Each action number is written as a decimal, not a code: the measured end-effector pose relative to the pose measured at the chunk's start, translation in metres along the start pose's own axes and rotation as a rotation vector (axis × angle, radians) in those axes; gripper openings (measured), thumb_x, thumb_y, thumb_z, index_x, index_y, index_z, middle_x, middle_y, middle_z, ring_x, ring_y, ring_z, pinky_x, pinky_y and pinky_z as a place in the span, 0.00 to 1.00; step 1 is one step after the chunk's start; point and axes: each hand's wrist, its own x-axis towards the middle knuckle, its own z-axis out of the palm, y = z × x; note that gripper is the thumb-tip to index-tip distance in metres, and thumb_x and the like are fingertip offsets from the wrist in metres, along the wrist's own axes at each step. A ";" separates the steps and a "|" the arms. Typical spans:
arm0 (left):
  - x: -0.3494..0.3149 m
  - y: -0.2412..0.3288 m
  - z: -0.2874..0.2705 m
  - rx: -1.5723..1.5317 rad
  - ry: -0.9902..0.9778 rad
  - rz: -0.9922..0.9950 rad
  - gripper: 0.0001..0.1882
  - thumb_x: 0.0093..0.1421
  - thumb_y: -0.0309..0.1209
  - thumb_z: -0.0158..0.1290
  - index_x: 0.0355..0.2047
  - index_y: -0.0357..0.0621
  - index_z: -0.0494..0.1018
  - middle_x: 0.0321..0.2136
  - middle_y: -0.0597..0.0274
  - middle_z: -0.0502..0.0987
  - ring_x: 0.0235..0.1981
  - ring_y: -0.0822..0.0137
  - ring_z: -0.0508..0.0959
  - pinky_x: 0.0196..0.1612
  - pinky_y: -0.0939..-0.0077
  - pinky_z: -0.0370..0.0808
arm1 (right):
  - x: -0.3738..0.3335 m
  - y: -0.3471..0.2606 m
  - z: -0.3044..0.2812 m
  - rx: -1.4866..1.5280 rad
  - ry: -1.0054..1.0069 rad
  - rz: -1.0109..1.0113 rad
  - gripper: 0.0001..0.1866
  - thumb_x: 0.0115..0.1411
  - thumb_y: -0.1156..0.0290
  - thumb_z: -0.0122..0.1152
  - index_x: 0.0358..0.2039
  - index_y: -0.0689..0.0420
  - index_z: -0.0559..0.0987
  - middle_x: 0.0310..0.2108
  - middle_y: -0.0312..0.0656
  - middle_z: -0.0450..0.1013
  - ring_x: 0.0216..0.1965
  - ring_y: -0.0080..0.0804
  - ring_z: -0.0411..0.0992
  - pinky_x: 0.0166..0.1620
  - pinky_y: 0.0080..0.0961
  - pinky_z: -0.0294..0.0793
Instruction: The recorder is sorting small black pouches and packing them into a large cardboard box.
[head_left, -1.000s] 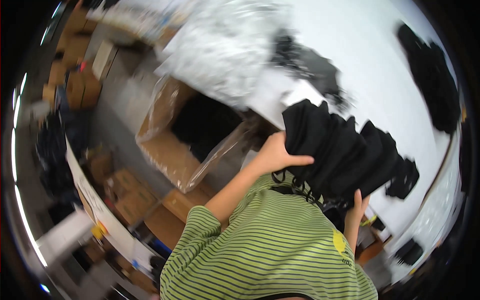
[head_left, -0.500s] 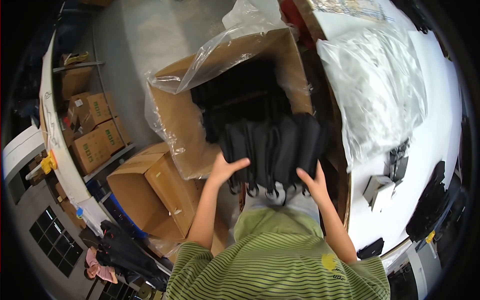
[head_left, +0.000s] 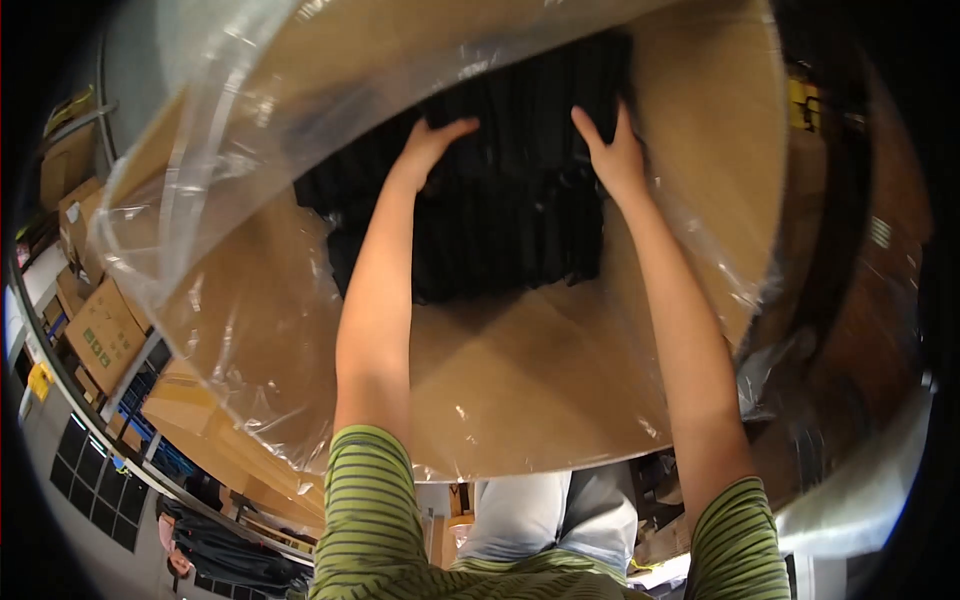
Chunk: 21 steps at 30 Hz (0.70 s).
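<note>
My left hand [head_left: 428, 152] and my right hand [head_left: 614, 158] reach deep into a large cardboard carton [head_left: 540, 380]. Between them is a row of black fabric bundles [head_left: 522, 105], folded and packed side by side; their exact kind is too dark to tell. Each thumb lies over the row's near face while the other fingers go down its ends, partly hidden. More black bundles [head_left: 500, 235] fill the carton's bottom nearer to me. A clear plastic liner [head_left: 185, 215] hangs over the carton's rim.
Left of the carton stands another cardboard box [head_left: 215, 415]. Closed cartons [head_left: 105, 335] sit on a shelf farther left. A person [head_left: 180, 560] is at the lower left, beside dark fabric. A brown surface [head_left: 850, 400] runs along the right.
Both hands have gone forward and down into the carton with the row of black bundles. I have leaned over it, so the carton fills much more of the view.
</note>
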 end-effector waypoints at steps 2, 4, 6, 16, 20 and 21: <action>0.033 -0.009 -0.008 0.033 -0.022 0.031 0.36 0.44 0.42 0.65 0.50 0.35 0.67 0.44 0.52 0.74 0.45 0.60 0.74 0.49 0.70 0.70 | 0.010 -0.002 0.020 0.051 0.050 -0.041 0.46 0.51 0.38 0.56 0.61 0.57 0.58 0.52 0.55 0.67 0.53 0.50 0.66 0.54 0.36 0.65; 0.050 -0.021 0.002 -0.014 -0.115 0.046 0.39 0.44 0.43 0.64 0.52 0.33 0.65 0.45 0.51 0.73 0.46 0.60 0.73 0.49 0.69 0.71 | 0.023 0.027 0.034 0.022 0.044 -0.009 0.47 0.50 0.37 0.56 0.61 0.57 0.58 0.52 0.55 0.67 0.53 0.50 0.66 0.54 0.35 0.65; 0.065 -0.029 0.005 0.018 -0.119 0.106 0.37 0.44 0.41 0.64 0.51 0.32 0.66 0.44 0.52 0.74 0.45 0.61 0.74 0.48 0.71 0.72 | 0.030 0.044 0.046 -0.005 0.007 0.053 0.42 0.54 0.43 0.54 0.61 0.58 0.57 0.54 0.57 0.64 0.55 0.52 0.63 0.56 0.36 0.62; 0.105 -0.078 0.002 0.646 0.362 0.203 0.50 0.46 0.58 0.58 0.57 0.32 0.57 0.53 0.37 0.65 0.55 0.46 0.66 0.56 0.55 0.63 | 0.075 0.100 0.099 -0.085 -0.010 -0.070 0.38 0.57 0.44 0.51 0.59 0.60 0.60 0.53 0.57 0.65 0.56 0.51 0.62 0.58 0.34 0.60; 0.058 -0.044 0.037 0.520 0.513 0.260 0.37 0.56 0.43 0.54 0.57 0.30 0.55 0.58 0.39 0.58 0.60 0.48 0.58 0.60 0.56 0.55 | 0.032 0.065 0.095 -0.353 0.296 -0.377 0.35 0.57 0.69 0.55 0.62 0.61 0.52 0.61 0.58 0.51 0.62 0.56 0.50 0.63 0.41 0.50; 0.057 -0.060 0.032 0.537 0.580 0.432 0.38 0.53 0.43 0.57 0.56 0.30 0.57 0.57 0.38 0.59 0.59 0.46 0.59 0.59 0.56 0.56 | 0.029 0.054 0.097 -0.366 0.265 -0.348 0.35 0.58 0.67 0.54 0.62 0.61 0.52 0.63 0.58 0.49 0.63 0.57 0.47 0.63 0.41 0.49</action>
